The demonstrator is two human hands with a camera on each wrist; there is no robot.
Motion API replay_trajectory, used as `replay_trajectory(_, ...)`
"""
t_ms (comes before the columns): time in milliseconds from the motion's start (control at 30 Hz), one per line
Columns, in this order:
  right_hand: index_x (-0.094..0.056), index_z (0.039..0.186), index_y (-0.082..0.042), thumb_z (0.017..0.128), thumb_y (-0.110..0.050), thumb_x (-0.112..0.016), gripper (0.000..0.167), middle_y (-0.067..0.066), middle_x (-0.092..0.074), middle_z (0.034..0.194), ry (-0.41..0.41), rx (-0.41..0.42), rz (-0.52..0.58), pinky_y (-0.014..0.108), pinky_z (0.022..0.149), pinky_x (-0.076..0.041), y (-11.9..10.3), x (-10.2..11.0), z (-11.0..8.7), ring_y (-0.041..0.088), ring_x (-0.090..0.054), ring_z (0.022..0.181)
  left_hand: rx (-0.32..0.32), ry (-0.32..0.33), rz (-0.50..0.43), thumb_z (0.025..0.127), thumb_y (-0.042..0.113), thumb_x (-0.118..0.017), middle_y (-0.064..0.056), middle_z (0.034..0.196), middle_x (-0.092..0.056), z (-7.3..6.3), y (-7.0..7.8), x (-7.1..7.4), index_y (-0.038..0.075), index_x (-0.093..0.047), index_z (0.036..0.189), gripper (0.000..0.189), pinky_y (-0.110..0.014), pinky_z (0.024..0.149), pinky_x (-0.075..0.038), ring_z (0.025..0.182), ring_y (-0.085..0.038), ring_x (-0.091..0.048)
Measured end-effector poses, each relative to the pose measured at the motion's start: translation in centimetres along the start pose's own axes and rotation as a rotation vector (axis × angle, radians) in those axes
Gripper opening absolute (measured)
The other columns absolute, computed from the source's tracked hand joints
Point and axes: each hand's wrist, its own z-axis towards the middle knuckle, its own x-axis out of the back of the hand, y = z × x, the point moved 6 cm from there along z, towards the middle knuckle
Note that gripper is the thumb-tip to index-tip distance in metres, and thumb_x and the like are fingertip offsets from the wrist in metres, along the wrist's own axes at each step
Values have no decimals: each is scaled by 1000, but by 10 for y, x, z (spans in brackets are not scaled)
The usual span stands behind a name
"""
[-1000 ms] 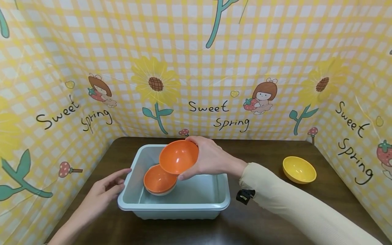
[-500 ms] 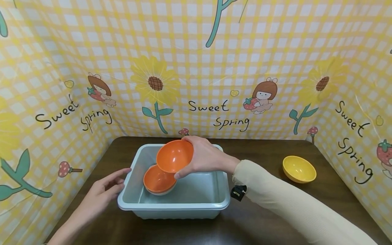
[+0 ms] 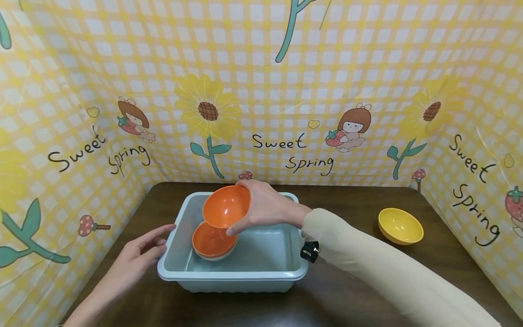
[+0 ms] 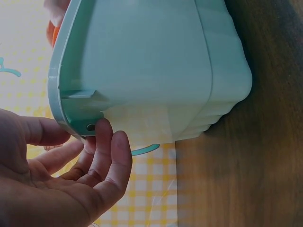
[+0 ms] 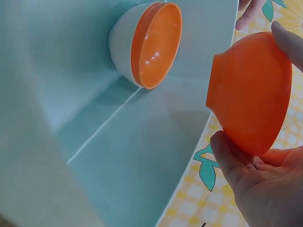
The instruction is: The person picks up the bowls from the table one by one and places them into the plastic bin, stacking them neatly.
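My right hand (image 3: 265,204) grips an orange bowl (image 3: 226,206) by its right side, thumb at the near edge and fingers at the far edge. That bowl is tilted over the left part of a pale blue-green plastic basin (image 3: 233,275). Below it, inside the basin, another orange bowl (image 3: 212,245) sits nested in a white bowl (image 5: 122,45). At the basin's left rim is my left hand (image 3: 140,254); the left wrist view shows its thumb and curled fingers (image 4: 120,149) around the rim near a corner.
A yellow bowl (image 3: 400,227) stands on the dark wooden table (image 3: 347,290) to the right of the basin. Patterned yellow checked cloth (image 3: 278,104) encloses the table at the back and both sides. A black strap device (image 3: 309,251) sits at the right wrist.
My right hand has carried the orange bowl a little leftward, so it now lies more directly above the nested bowls. The left hand and the basin have stayed in place.
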Motion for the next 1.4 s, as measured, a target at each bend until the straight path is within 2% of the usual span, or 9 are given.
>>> replay_trajectory(367, -52, 146, -8, 67, -59, -93, 103, -7, -64, 118, -37, 15, -41, 31, 86, -53, -4, -6, 13, 13, -58, 107, 2, -10, -13, 105, 1, -58, -12, 101, -65, 0, 0, 0, -3, -55, 148, 43, -28, 69, -56, 86, -12, -61)
replay_trajectory(633, -53, 144, -8, 68, -57, -93, 99, -7, -65, 117, -64, 16, -23, 31, 86, -53, -3, -12, 18, 12, -59, 105, 12, -16, -7, 106, 2, -57, -12, 102, -65, 0, 0, 0, -2, -55, 149, 43, -27, 69, -56, 86, -12, -61)
replay_trajectory(900, -50, 149, -7, 70, -55, -92, 101, -2, -63, 126, -88, -7, -26, 34, 91, -52, 2, -19, 23, 15, -54, 113, -18, -7, -5, 105, 0, -57, -11, 101, -65, 0, 0, 1, -4, -56, 147, 42, -27, 68, -56, 84, -12, -60)
replay_trajectory(1067, -47, 153, -8, 71, -56, -91, 105, 0, -61, 132, -112, -30, -30, 35, 92, -52, 3, -24, 25, 16, -54, 115, -10, -14, -15, 105, 1, -57, -12, 102, -65, 0, 0, 1, -4, -55, 147, 42, -28, 70, -57, 86, -12, -61)
replay_trajectory(1400, -50, 147, -7, 69, -55, -93, 101, 0, -62, 126, -135, -11, -42, 31, 89, -52, 1, -29, 32, 14, -57, 109, -10, -11, -18, 105, 0, -57, -12, 102, -65, -1, 0, 1, -4, -55, 147, 42, -28, 69, -57, 86, -11, -61)
